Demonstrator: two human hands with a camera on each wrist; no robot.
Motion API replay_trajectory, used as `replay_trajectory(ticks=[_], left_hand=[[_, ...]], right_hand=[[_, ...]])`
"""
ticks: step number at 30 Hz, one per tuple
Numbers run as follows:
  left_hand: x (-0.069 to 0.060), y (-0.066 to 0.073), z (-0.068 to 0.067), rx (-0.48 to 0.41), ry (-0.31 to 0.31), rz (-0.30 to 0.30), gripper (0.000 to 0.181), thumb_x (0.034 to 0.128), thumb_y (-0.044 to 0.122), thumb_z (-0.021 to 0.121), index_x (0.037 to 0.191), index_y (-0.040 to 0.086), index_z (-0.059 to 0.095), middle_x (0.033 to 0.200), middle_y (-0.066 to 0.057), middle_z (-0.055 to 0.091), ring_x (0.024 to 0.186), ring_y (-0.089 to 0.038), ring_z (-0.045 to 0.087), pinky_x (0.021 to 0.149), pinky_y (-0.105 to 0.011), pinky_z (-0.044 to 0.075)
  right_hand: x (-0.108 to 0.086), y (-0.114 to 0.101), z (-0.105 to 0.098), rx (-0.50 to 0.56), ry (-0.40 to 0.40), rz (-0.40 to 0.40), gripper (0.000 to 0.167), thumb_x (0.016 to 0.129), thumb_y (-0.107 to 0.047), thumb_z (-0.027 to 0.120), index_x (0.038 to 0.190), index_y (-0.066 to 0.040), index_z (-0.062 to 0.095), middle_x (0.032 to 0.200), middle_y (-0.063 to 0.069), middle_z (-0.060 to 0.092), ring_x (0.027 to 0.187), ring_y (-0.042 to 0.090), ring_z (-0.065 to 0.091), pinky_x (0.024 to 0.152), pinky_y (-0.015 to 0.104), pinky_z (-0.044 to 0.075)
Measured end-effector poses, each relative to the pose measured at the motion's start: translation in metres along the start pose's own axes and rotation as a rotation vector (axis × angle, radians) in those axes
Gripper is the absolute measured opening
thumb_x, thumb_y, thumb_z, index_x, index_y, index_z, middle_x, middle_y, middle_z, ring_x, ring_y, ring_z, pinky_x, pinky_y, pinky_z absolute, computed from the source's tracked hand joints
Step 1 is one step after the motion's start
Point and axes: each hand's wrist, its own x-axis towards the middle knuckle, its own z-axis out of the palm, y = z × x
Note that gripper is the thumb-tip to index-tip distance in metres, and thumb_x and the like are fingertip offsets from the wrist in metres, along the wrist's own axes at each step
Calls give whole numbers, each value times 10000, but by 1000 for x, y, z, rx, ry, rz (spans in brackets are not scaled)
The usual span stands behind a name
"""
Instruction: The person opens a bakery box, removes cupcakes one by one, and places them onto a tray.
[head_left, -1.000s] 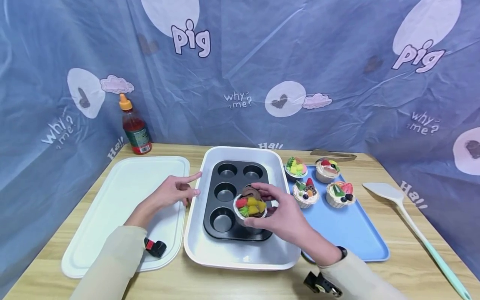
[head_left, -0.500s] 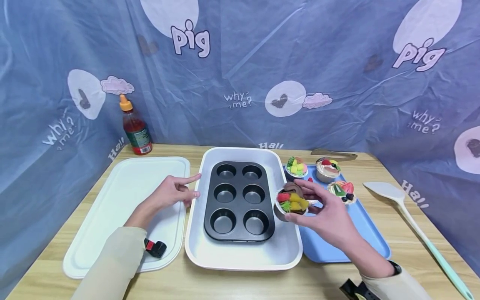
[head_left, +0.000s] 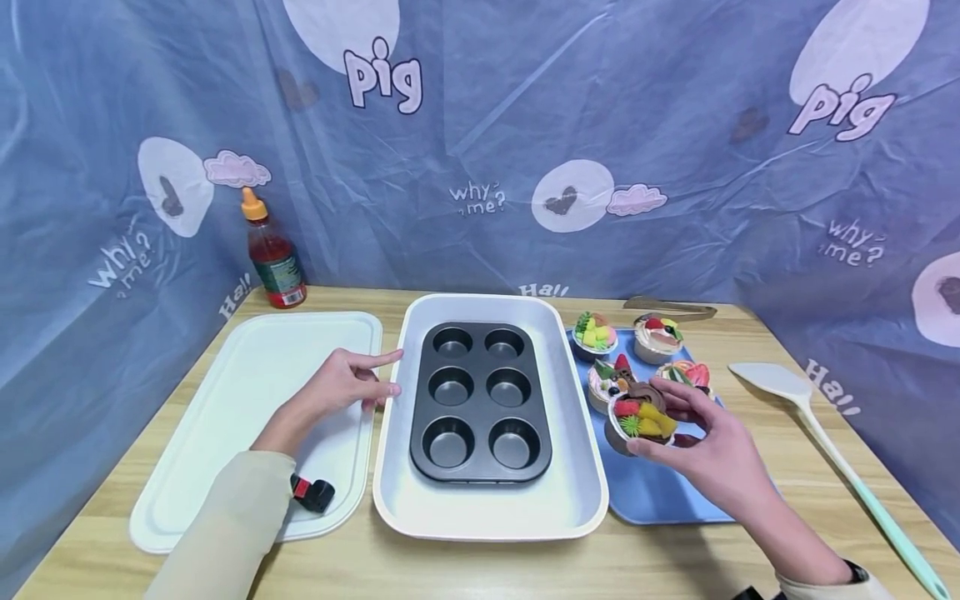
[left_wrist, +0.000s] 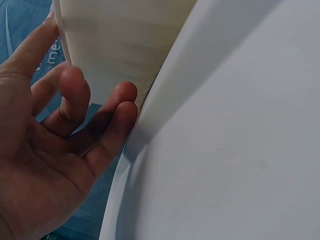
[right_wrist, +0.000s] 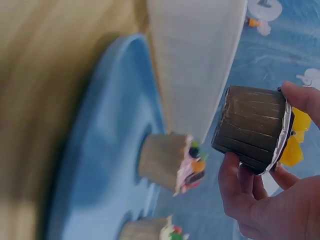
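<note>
In the head view my right hand (head_left: 708, 446) holds a chocolate cupcake (head_left: 640, 425) topped with red, yellow and green fruit pieces. The right wrist view shows its brown ribbed cup (right_wrist: 252, 127) pinched between thumb and fingers, raised above the blue tray (right_wrist: 100, 165). Several other fruit-topped cupcakes stand on that tray, among them a pink-creamed one (right_wrist: 167, 160). My left hand (head_left: 347, 383) rests at the left rim of the white basin (head_left: 491, 518), index finger stretched out and other fingers loosely bent. Inside the basin lies a black muffin pan (head_left: 480, 400) with bare cups.
A white tray (head_left: 247, 400) lies under my left forearm. A sauce bottle (head_left: 276, 254) stands at the back left. Metal tongs (head_left: 670, 309) lie behind the blue tray. A spatula with a mint handle (head_left: 832, 454) lies on the right. A patterned blue cloth (head_left: 480, 150) hangs behind.
My right hand has carried the chocolate cupcake from over the muffin pan rightward, past the basin rim, to over the blue tray. The left hand has stayed at the rim.
</note>
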Motion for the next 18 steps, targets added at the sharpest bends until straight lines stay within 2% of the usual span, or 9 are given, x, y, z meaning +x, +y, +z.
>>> replay_trajectory(ticks=[4, 7, 9, 14, 18], left_hand=[[1, 0, -1, -13, -6, -2, 613, 826, 221, 848, 1380, 94, 619, 595, -57, 635, 466, -133, 503, 514, -254, 410], [1, 1, -1, -14, -3, -23, 619, 823, 235, 851, 1381, 102, 621, 595, -39, 624, 454, -117, 455, 464, -249, 368], [0, 2, -1, -16, 0, -41, 628, 814, 249, 858, 1381, 117, 623, 596, -29, 624, 447, -114, 436, 458, -243, 354], [1, 2, 0, -14, 4, -59, 636, 799, 268, 870, 1375, 142, 632, 605, -25, 644, 445, -113, 425, 454, -238, 352], [1, 3, 0, -1, 5, -45, 637, 803, 276, 867, 1376, 131, 628, 613, -37, 656, 455, -110, 429, 451, -247, 358]], right_hand=[[-1, 12, -1, -37, -20, 18, 791, 743, -277, 917, 1418, -81, 556, 1218, 179, 661, 904, -163, 522, 697, 166, 534], [-1, 18, -1, -74, -59, 43, 805, 744, -334, 912, 1424, -101, 548, 1243, 183, 665, 916, -129, 534, 692, 191, 517], [0, 22, 1, -93, -81, 55, 816, 740, -369, 909, 1425, -112, 547, 1261, 178, 665, 956, -50, 573, 694, 203, 507], [1, 29, 6, -99, -114, 66, 830, 738, -376, 908, 1424, -88, 541, 1277, 196, 654, 1066, 271, 649, 697, 214, 505], [1, 34, 11, -110, -107, 55, 824, 724, -354, 920, 1402, -65, 550, 1246, 222, 660, 1070, 351, 654, 696, 211, 505]])
